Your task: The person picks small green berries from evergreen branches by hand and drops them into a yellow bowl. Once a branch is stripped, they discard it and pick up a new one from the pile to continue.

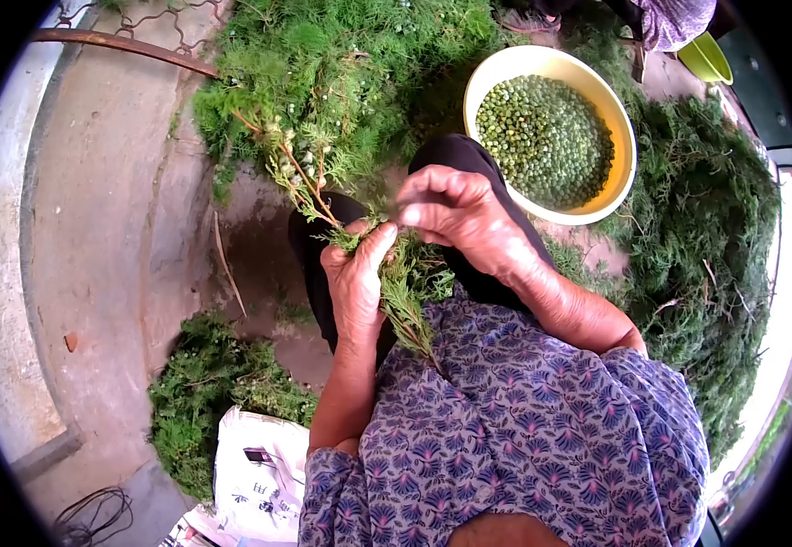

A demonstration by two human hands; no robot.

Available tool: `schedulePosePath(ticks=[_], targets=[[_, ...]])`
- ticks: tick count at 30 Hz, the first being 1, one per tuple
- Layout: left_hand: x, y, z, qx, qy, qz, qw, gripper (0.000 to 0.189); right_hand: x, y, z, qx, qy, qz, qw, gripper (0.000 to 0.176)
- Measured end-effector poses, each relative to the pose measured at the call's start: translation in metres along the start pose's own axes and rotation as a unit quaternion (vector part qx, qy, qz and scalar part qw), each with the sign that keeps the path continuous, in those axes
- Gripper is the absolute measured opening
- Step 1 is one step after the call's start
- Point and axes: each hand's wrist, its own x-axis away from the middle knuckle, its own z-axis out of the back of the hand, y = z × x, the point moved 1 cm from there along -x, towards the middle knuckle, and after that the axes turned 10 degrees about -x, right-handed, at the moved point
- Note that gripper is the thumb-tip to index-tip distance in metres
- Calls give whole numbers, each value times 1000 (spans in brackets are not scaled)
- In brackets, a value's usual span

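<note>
My left hand (360, 278) is closed around a leafy conifer branch (405, 305). The branch's brown stem slants up to the left with several small pale green cones (288, 155) on it, and its lower sprays hang toward my lap. Just right of the branch is my right hand (464, 219), thumb and forefinger pinched together close to my left thumb. Whatever lies between those fingertips is too small to make out. Beyond my right knee stands a yellow basin (542, 62) holding many round green cones (546, 137).
Cut conifer branches lie heaped ahead (323, 55), along the right (688, 219) and at lower left (200, 392). Beside the lower-left heap is a white sack (264, 465). A lime-green container (706, 59) stands near another person's patterned clothing (674, 20). Black cable (95, 515) lies coiled on the floor.
</note>
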Motion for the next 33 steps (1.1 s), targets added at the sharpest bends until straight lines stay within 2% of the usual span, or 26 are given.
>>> schedulePosePath(ticks=[3,4,6,8,10,11,12,13,14,15,16,17,18,19,20,21,22,24,25,26,27,28,29,30,32,33], targets=[[-5,-5,3,-43,-59,-49,996,21,-10,13,-5,178,-24,179,967,20],[-5,-5,4,-56,-64,-53,995,20,-9,11,-6,178,-24,179,967,20],[-4,-5,2,-64,-71,-68,993,13,-7,6,-9,252,17,101,962,17],[-3,-2,-2,-72,-78,-83,991,8,-8,6,-5,255,2,85,963,14],[1,3,-6,10,-33,-19,999,8,-6,4,-4,30,80,-85,993,14],[-1,4,-2,6,-53,-20,998,10,-7,6,6,-41,78,-51,995,14],[-3,0,1,-22,-11,-50,998,12,-10,4,14,-70,103,-25,992,14],[-5,3,2,18,-36,-59,997,11,-9,-3,25,-113,93,8,989,13],[-7,6,5,57,-60,-67,994,10,-7,-17,35,-106,137,19,985,12],[-8,11,9,27,-56,-85,994,11,-5,-31,45,-82,208,45,974,10],[-16,6,17,22,-66,-90,994,19,-2,-42,69,15,237,47,970,11],[-21,1,18,90,-89,-113,985,23,0,-53,81,48,302,79,949,13],[-25,-1,20,158,-112,-136,972,27,2,-60,107,110,303,106,941,15],[-25,3,20,191,-96,-91,973,31,7,-65,128,167,316,166,919,21],[-28,2,20,190,-94,-92,973,31,12,-76,152,343,328,185,861,29],[-31,-1,21,250,-128,-85,956,32,15,-83,178,441,349,174,808,34],[-34,-2,21,308,-163,-76,934,33,14,-85,206,588,398,189,678,33],[-36,0,22,327,-189,-79,922,34,18,-89,230,653,459,205,566,32],[-35,2,22,318,-186,-76,926,34,20,-89,232,652,462,230,556,29],[-34,5,21,308,-184,-74,930,33,22,-85,231,651,461,229,557,29],[-31,9,16,289,-119,-64,948,29,22,-81,204,523,433,226,699,26],[-33,8,17,287,-120,-64,948,29,21,-75,174,374,390,215,814,24],[-37,6,18,270,-132,-89,949,29,20,-64,145,311,319,184,876,22],[-40,5,19,254,-144,-113,950,28,20,-53,114,244,245,151,926,20],[-39,7,18,266,-148,-114,946,31,27,-34,62,373,67,39,925,29],[-37,12,15,257,-140,-119,949,31,28,-22,44,283,-27,-47,958,40]])
